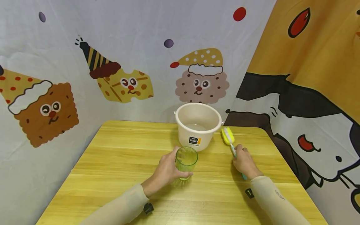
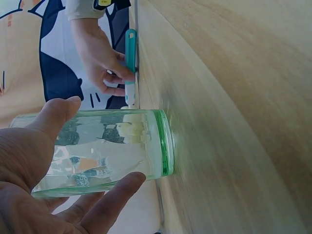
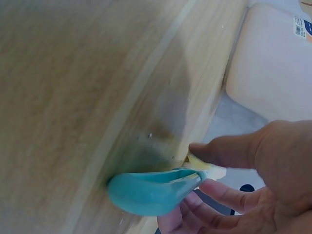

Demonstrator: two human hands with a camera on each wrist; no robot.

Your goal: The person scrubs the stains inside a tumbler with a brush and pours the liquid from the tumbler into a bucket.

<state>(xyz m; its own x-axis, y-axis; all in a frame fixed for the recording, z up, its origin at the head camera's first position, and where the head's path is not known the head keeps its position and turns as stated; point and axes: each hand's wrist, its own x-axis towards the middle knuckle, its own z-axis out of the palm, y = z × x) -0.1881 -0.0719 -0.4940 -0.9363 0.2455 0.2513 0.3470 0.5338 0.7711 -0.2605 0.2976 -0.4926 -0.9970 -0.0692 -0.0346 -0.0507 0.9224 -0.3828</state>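
My left hand [image 1: 166,168] holds a clear green-tinted drinking glass [image 1: 187,159], thumb on one side and fingers round the other. The glass stands upright, its base close over the wooden table. In the left wrist view the thumb and fingers span the glass [image 2: 112,151]. My right hand [image 1: 246,161] is at the handle of a bottle brush [image 1: 228,136] with a yellow sponge head, its thumb and fingers on either side. The teal handle end [image 3: 151,195] lies at the tabletop in the right wrist view. The brush head points away, toward the back of the table.
A cream bucket [image 1: 194,136] with a label stands behind the glass, near the table's back edge, with what looks like water inside. The wooden table [image 1: 118,162] ends at a cartoon-printed cloth [image 1: 135,28] behind and at the right. Small drops dot the tabletop by the brush handle.
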